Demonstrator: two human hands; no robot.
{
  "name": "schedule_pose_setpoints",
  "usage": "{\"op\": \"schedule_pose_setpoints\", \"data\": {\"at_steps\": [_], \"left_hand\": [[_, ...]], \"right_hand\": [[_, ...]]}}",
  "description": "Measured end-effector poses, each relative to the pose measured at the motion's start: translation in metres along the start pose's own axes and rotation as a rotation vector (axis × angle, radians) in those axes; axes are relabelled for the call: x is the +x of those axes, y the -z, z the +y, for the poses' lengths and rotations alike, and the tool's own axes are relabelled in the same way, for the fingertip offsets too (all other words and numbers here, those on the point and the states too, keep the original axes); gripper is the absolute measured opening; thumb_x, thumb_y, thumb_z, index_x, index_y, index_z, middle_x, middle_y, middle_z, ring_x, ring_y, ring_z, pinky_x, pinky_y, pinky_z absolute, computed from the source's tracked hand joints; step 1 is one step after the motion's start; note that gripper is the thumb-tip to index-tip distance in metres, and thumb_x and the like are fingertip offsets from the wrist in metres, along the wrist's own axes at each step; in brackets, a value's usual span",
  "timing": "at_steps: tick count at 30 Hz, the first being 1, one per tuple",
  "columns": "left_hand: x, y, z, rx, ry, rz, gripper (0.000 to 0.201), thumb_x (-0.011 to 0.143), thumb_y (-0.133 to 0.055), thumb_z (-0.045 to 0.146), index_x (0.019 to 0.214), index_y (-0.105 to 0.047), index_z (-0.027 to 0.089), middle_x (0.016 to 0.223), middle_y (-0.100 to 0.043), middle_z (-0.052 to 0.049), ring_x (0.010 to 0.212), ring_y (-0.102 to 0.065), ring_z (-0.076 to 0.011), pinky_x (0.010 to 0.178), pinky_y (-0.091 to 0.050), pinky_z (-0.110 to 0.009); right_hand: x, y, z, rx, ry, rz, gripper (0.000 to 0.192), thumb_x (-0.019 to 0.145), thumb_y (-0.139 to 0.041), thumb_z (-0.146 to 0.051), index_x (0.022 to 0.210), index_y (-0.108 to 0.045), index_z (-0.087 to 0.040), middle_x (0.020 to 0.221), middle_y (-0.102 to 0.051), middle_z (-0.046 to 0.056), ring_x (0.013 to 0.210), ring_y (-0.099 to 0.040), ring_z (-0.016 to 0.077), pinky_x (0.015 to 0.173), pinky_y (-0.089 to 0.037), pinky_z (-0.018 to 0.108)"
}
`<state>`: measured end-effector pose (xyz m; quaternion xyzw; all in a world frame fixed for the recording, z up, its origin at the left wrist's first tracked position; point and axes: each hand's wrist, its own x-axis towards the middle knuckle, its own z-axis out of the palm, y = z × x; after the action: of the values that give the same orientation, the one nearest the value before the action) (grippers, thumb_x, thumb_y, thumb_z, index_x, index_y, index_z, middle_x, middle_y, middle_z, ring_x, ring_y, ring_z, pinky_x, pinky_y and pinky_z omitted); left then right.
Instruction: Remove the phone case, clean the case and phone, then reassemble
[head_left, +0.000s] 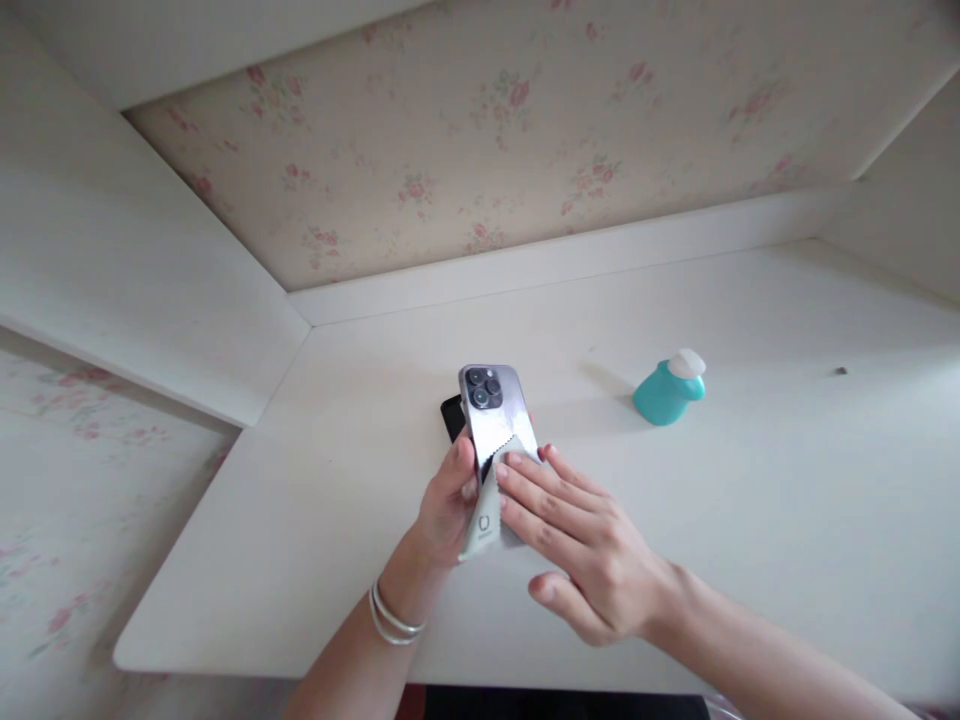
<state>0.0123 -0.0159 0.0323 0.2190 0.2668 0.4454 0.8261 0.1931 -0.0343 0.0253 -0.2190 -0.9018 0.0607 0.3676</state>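
Observation:
My left hand (445, 500) is closed around the lower part of a purple-grey smartphone (496, 402), whose back with its camera block faces me. Over the phone's lower half lies a light grey cleaning cloth (486, 515) with a zigzag edge and a small printed mark. My right hand (581, 540) rests flat on this cloth, its fingers stretched out and the thumb apart, pressing it against the phone. A black flat object (452, 415) shows partly behind the phone; the rest of it is hidden.
To the right on the white desk (337, 540) stands a turquoise bottle (664, 395) with a white top. A tiny dark object (841, 371) lies farther right. White panels and a floral-papered wall (450, 150) enclose the desk at the back and left.

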Motion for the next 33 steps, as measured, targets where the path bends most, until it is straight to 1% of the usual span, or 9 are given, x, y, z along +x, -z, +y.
{"op": "schedule_pose_setpoints", "data": {"at_steps": [4, 7, 11, 14, 17, 20, 24, 28, 33], "left_hand": [[0.000, -0.008, -0.007, 0.088, -0.108, 0.060, 0.062, 0.070, -0.082, 0.045, 0.127, -0.063, 0.029, 0.110, -0.072, -0.004, 0.100, -0.068, -0.0197, 0.089, -0.052, -0.028], [0.000, -0.009, -0.012, 0.105, -0.101, 0.073, 0.065, 0.069, -0.084, 0.039, 0.130, -0.062, 0.034, 0.113, -0.072, -0.001, 0.093, -0.069, -0.0148, 0.082, -0.052, -0.022], [0.000, -0.008, -0.013, 0.122, -0.120, 0.099, 0.069, 0.068, -0.084, 0.038, 0.132, -0.060, 0.033, 0.117, -0.071, -0.002, 0.101, -0.068, -0.0187, 0.085, -0.051, -0.025], [0.000, -0.008, -0.008, 0.084, -0.114, 0.101, 0.067, 0.071, -0.081, 0.043, 0.133, -0.058, 0.031, 0.121, -0.069, -0.005, 0.114, -0.064, -0.0254, 0.096, -0.049, -0.034], [-0.001, -0.005, 0.000, 0.010, -0.051, 0.055, 0.066, 0.077, -0.072, 0.052, 0.135, -0.056, 0.025, 0.127, -0.066, -0.010, 0.125, -0.057, -0.0308, 0.108, -0.041, -0.043], [-0.002, 0.003, 0.007, -0.055, 0.001, 0.012, 0.068, 0.081, -0.061, 0.064, 0.132, -0.059, 0.019, 0.124, -0.067, -0.014, 0.125, -0.057, -0.0330, 0.111, -0.038, -0.048], [-0.001, 0.007, 0.010, -0.045, -0.111, 0.066, 0.064, 0.087, -0.053, 0.061, 0.134, -0.057, 0.018, 0.130, -0.064, -0.015, 0.131, -0.052, -0.0335, 0.111, -0.038, -0.049], [0.000, -0.001, 0.007, -0.020, -0.147, 0.090, 0.062, 0.085, -0.060, 0.053, 0.135, -0.056, 0.018, 0.137, -0.059, -0.014, 0.137, -0.045, -0.0337, 0.112, -0.037, -0.048], [0.000, -0.008, 0.000, 0.035, -0.166, 0.065, 0.060, 0.083, -0.067, 0.044, 0.137, -0.054, 0.022, 0.138, -0.059, -0.013, 0.135, -0.047, -0.0335, 0.109, -0.040, -0.047]], "right_hand": [[0.001, 0.002, 0.001, -0.064, -0.072, 0.037, 0.060, 0.103, -0.032, -0.039, 0.154, -0.028, -0.006, 0.153, -0.040, 0.018, 0.146, -0.027, 0.0300, 0.121, -0.019, 0.053], [0.002, 0.002, 0.001, -0.090, -0.121, 0.062, 0.060, 0.103, -0.031, -0.036, 0.156, -0.023, -0.008, 0.154, -0.037, 0.017, 0.147, -0.026, 0.0303, 0.121, -0.018, 0.054], [0.004, 0.001, -0.001, -0.091, -0.138, 0.055, 0.061, 0.102, -0.034, -0.037, 0.155, -0.024, -0.008, 0.153, -0.038, 0.018, 0.146, -0.028, 0.0314, 0.120, -0.023, 0.055], [0.006, 0.001, -0.004, -0.066, -0.099, 0.037, 0.061, 0.101, -0.037, -0.037, 0.153, -0.031, -0.006, 0.151, -0.042, 0.019, 0.145, -0.030, 0.0307, 0.118, -0.029, 0.053], [0.007, 0.000, -0.007, -0.041, -0.031, 0.007, 0.056, 0.100, -0.041, -0.035, 0.146, -0.043, -0.003, 0.147, -0.047, 0.019, 0.145, -0.031, 0.0300, 0.116, -0.035, 0.050], [0.007, -0.003, -0.009, -0.041, -0.001, 0.012, 0.051, 0.099, -0.044, -0.032, 0.140, -0.050, -0.002, 0.144, -0.050, 0.019, 0.144, -0.033, 0.0296, 0.116, -0.037, 0.049], [0.005, -0.005, -0.008, -0.092, -0.104, 0.059, 0.052, 0.096, -0.047, -0.023, 0.146, -0.044, -0.008, 0.146, -0.049, 0.016, 0.143, -0.035, 0.0285, 0.117, -0.035, 0.050], [0.003, -0.005, -0.004, -0.100, -0.227, 0.074, 0.055, 0.096, -0.047, -0.019, 0.150, -0.038, -0.009, 0.152, -0.041, 0.016, 0.144, -0.033, 0.0286, 0.119, -0.031, 0.052], [0.003, -0.004, 0.001, -0.091, -0.350, 0.094, 0.057, 0.099, -0.043, -0.019, 0.154, -0.030, -0.012, 0.156, -0.035, 0.015, 0.145, -0.032, 0.0285, 0.119, -0.030, 0.052]]}}
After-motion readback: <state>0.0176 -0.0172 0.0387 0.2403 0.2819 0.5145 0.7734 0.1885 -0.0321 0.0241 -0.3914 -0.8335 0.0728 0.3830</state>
